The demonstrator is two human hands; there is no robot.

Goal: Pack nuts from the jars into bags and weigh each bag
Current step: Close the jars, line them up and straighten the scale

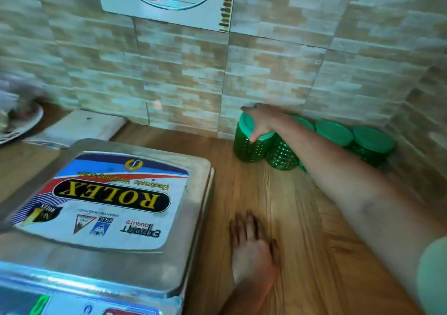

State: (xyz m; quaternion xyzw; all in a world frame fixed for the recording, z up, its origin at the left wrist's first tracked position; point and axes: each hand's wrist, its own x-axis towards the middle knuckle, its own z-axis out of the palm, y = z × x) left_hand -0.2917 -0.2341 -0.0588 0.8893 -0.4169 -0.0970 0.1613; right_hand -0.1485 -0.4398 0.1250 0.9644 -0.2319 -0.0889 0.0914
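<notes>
Green jars (246,147) lined the wall; my right hand (260,121) clasped one lid (249,124), my left hand (251,244) lay flat, open. Scale (108,193) bare, so packing seemed not yet begun.

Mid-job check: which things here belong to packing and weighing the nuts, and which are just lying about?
Job: jar, gripped at the lid by the right hand; other jars; scale.
Lying about: plate; white pad behind the scale.
</notes>
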